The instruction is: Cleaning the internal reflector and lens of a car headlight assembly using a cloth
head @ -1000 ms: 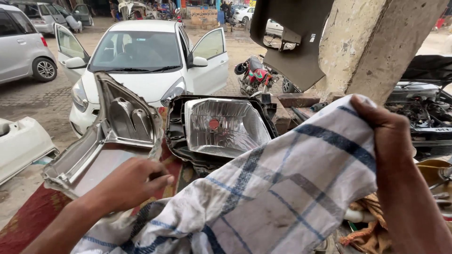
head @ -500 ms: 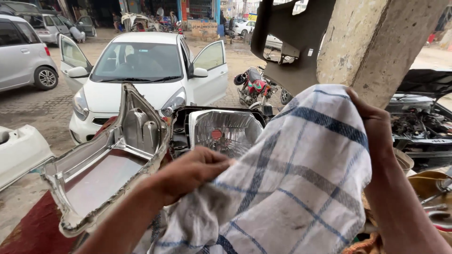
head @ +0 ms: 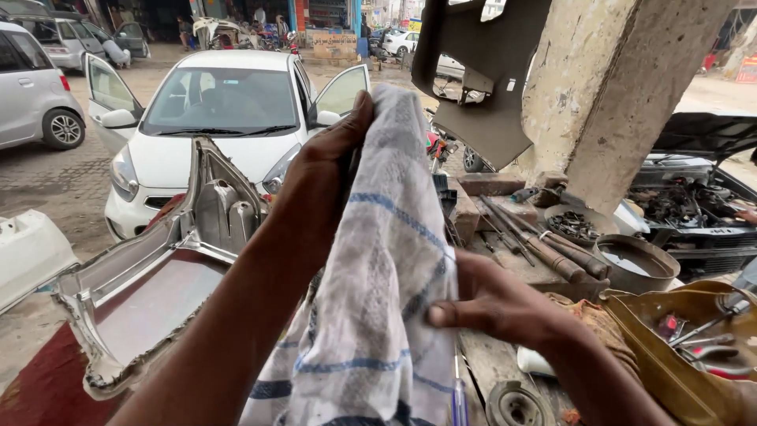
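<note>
The cloth [head: 378, 260], white with blue check lines, hangs upright in the middle of the view, gathered into a long fold that runs from about 12 o'clock down to the bottom edge. The left hand [head: 319, 185] grips its top, fingers [head: 351, 126] clenched round the upper hem with the thumb side toward the camera. The right hand [head: 493, 304] pinches the cloth's right edge lower down, at about 5 o'clock from the left hand, thumb pressed against the fabric and the other fingers closed behind it.

Just behind the cloth, at 9 o'clock, a grey headlight housing [head: 158, 292] lies tilted on a dark red cover [head: 39, 386], its hollow side facing up. At 3 o'clock from the cloth, the surface [head: 493, 363] is a worn wooden bench carrying long metal rods [head: 544, 248], a round metal bowl [head: 635, 264] and, near the bottom edge, a dark ring-shaped part [head: 512, 406]. Further toward 4 o'clock sits a yellowish tray [head: 670, 347] with small tools in it.

At 1 o'clock a rough concrete pillar [head: 623, 87] rises, with a dark flat panel [head: 473, 71] hanging beside it. At 11 o'clock, well apart, a white car [head: 205, 134] stands with both front doors open; a silver car [head: 31, 87] is parked at 10 o'clock. At 3 o'clock, an open engine bay [head: 694, 197] shows past the pillar.
</note>
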